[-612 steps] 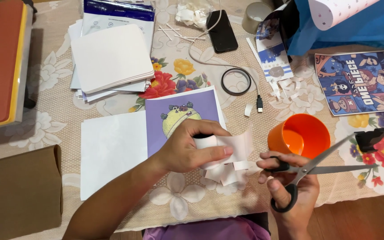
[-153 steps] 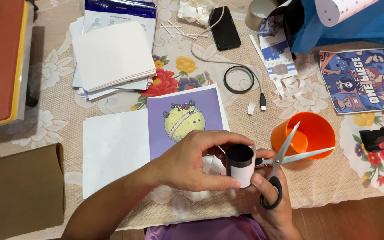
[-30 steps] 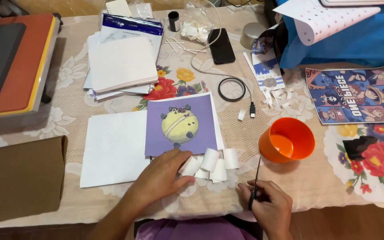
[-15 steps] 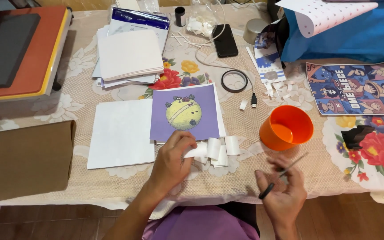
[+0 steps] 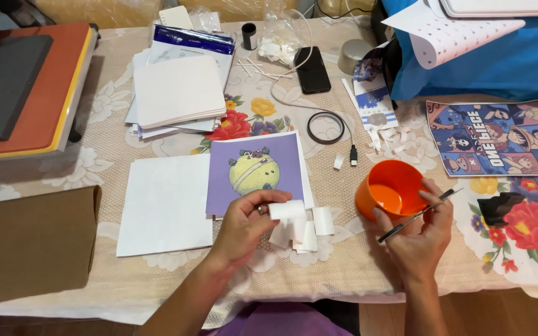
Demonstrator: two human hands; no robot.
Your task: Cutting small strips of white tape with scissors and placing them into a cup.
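Paper curls in my left, scissors in my right

My left hand (image 5: 244, 227) pinches a white paper curl (image 5: 287, 210), just left of the orange bowl (image 5: 388, 190), over more curls (image 5: 306, 231) on the tablecloth (image 5: 344, 274). My right hand (image 5: 418, 239), just below the bowl, grips closed scissors (image 5: 418, 216), fingers wrapped around them

Open cloth is left just below the orange bowl (image 5: 392, 191), but it's hemmed in left by curled paper strips (image 5: 303, 224).
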